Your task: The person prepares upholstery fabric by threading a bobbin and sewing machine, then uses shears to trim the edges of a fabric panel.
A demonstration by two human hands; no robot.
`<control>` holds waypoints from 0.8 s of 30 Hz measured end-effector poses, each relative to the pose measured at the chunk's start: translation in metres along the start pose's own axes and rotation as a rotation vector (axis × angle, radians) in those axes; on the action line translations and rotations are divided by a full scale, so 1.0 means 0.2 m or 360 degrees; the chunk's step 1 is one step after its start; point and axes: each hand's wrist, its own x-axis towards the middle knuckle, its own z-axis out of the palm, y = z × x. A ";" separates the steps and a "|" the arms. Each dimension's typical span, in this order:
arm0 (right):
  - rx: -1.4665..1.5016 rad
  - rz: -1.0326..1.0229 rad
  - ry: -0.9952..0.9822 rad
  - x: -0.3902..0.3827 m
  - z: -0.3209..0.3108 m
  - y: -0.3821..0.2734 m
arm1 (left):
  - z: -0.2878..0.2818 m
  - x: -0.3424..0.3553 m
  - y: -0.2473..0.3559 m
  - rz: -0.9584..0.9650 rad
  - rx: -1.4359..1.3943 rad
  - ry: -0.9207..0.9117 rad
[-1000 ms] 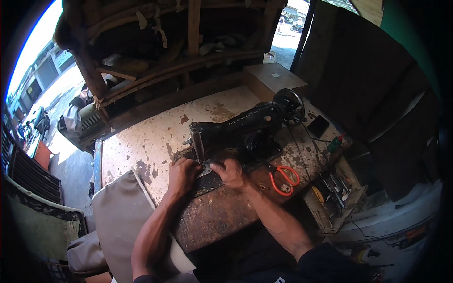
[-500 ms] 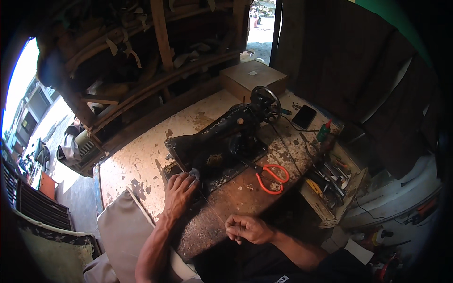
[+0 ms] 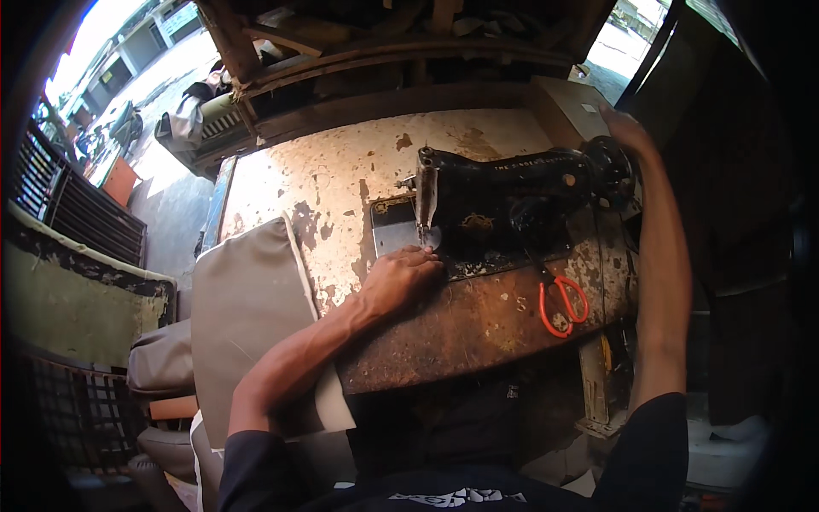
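Just ahead of the bare left hand (image 3: 409, 269), fingers bunched, pinch unclear: black metal sewing machine (image 3: 503, 175), needle end close, presumably for fine control | bare right hand (image 3: 627, 132): blurred beside its wheel, grip unclear | left hand's right: orange-looped scissors (image 3: 558, 280), seemingly kept reachable.

The head view looks from the person's own head, through the left of two fisheye cameras, down and forward over the table (image 3: 341, 175). The sewing machine (image 3: 505, 177) stands near, just right of mid-frame. The shirt (image 3: 367, 495) fills the lower edge, and the shelf (image 3: 409, 49) bends across the top.
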 end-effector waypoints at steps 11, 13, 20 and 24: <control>0.0323 -0.0034 0.0025 -0.38 -0.08 -0.17 | -0.03 -0.08 -0.05 -0.0060 0.0150 -0.0107; 0.0225 -0.0158 -0.0266 -0.34 -0.06 -0.13 | -0.01 -0.06 -0.05 -0.0085 0.0154 -0.0127; 0.0932 -0.0179 -0.0074 -0.39 -0.02 -0.33 | -0.03 -0.15 -0.10 -0.0170 0.0138 -0.0174; -0.0402 -0.0184 -0.0162 -0.43 0.09 0.02 | 0.00 -0.14 -0.11 -0.0189 0.0144 -0.0277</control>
